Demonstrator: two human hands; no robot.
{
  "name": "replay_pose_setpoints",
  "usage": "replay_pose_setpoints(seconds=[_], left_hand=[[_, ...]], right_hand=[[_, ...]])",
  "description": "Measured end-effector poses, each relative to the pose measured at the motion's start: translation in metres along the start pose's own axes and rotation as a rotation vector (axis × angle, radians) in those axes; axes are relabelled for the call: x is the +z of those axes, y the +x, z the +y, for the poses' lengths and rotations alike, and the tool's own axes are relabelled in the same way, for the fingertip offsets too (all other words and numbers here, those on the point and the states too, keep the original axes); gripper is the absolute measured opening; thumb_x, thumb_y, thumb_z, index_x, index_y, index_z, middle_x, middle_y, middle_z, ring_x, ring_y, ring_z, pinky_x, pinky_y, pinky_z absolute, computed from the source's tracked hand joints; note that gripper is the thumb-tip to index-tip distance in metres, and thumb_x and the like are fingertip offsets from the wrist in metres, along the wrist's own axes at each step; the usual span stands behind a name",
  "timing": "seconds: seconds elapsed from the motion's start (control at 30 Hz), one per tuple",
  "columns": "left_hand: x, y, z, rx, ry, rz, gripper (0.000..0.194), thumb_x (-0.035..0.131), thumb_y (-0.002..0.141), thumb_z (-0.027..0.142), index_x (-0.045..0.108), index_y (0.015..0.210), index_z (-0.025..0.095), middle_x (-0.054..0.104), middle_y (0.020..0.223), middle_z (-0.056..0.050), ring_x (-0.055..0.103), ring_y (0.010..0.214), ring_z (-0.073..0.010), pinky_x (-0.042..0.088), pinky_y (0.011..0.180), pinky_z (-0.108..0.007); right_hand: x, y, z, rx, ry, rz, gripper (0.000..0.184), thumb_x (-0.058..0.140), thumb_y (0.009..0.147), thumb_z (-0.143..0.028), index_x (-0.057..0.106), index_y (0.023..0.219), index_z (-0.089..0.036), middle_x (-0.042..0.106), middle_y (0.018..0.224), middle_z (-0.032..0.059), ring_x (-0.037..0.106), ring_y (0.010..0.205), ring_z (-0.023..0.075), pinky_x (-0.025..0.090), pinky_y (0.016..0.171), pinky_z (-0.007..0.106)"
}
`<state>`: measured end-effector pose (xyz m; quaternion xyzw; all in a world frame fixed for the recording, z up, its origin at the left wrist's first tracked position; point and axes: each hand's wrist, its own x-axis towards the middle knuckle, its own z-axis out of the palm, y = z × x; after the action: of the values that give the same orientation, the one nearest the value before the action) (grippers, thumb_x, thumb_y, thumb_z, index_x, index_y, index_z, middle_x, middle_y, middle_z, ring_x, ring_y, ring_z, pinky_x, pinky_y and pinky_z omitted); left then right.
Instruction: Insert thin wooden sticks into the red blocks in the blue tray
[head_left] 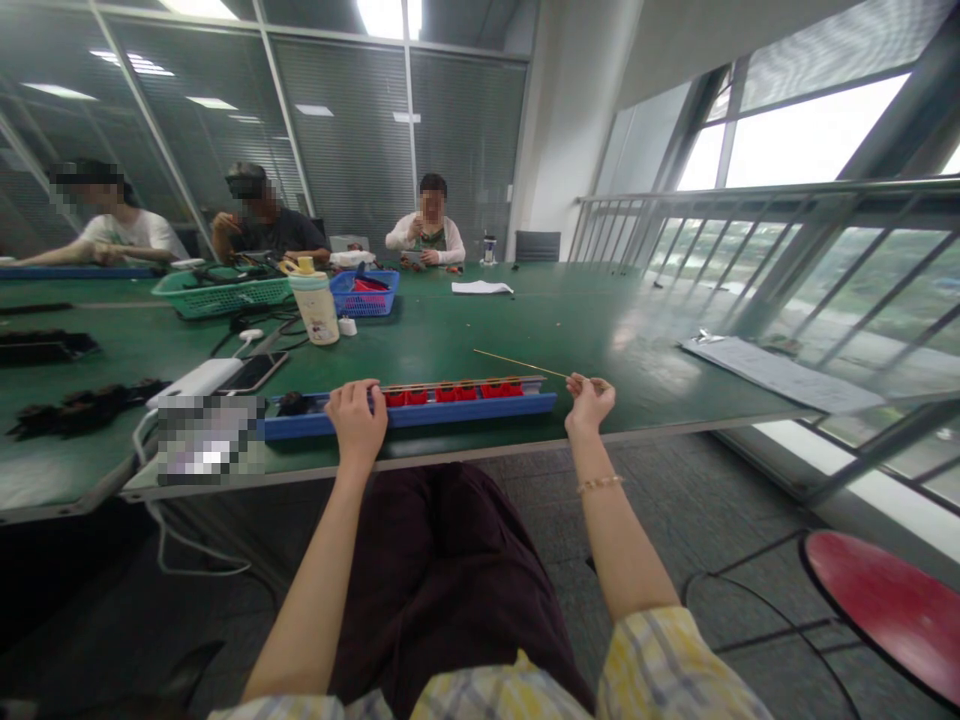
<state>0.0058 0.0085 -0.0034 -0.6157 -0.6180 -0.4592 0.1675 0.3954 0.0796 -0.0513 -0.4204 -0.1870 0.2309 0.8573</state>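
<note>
The right hand pinches a thin wooden stick between thumb and fingertips, near the stick's end, with the rest of the stick angling away across the green table. This hand is raised just beyond the right end of a long blue tray, which lies along the table's near edge. The left hand is curled closed on the tray, and its fingers hide whatever may lie under them. A row of small red pieces sits in the tray, with a dark lump at its left end. A gold-coloured bracelet circles the right wrist. To the left of the tray are a white power bank, a smartphone and a pixelated object, with dark tufted bundles beyond them. Further up the table stand a bottle, a green basket and a blue basket. A long sheet of paper lies at the right edge, beside a metal railing. Three other people sit at the far end, and a red stool stands on the floor at lower right.
</note>
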Motion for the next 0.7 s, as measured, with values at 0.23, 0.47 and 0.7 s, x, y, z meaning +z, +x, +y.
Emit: replay_pose_setpoints(seconds=[0.23,0.47,0.7], left_hand=[[0.000,0.000,0.000,-0.002,-0.003,-0.005,0.029,0.041,0.095,0.033,0.066,0.103,0.019,0.067,0.107,-0.011,0.051,0.107,-0.0301,0.035,0.091,-0.042],[0.000,0.000,-0.001,-0.003,-0.004,0.003,0.030,0.041,0.096,0.034,0.066,0.103,0.020,0.067,0.108,-0.011,0.052,0.107,-0.0303,0.035,0.091,-0.042],[-0.002,0.001,0.001,-0.012,-0.010,-0.007,0.029,0.041,0.095,0.034,0.066,0.102,0.020,0.067,0.108,-0.011,0.051,0.107,-0.0306,0.036,0.091,-0.043]], right_hand=[[-0.006,0.005,-0.004,-0.039,-0.112,-0.092,0.027,0.070,0.072,-0.026,0.047,0.085,-0.022,0.070,0.074,0.0010,0.069,0.062,0.0131,0.057,0.060,0.024],[-0.027,0.021,-0.024,-0.283,-0.525,-0.179,0.028,0.067,0.074,-0.042,0.059,0.087,-0.018,0.071,0.073,0.0067,0.071,0.070,0.0221,0.056,0.074,0.037],[-0.036,0.025,-0.048,-0.433,-0.943,-0.343,0.033,0.053,0.086,-0.050,0.066,0.086,-0.020,0.073,0.081,0.0127,0.068,0.082,0.0276,0.048,0.085,0.041]])
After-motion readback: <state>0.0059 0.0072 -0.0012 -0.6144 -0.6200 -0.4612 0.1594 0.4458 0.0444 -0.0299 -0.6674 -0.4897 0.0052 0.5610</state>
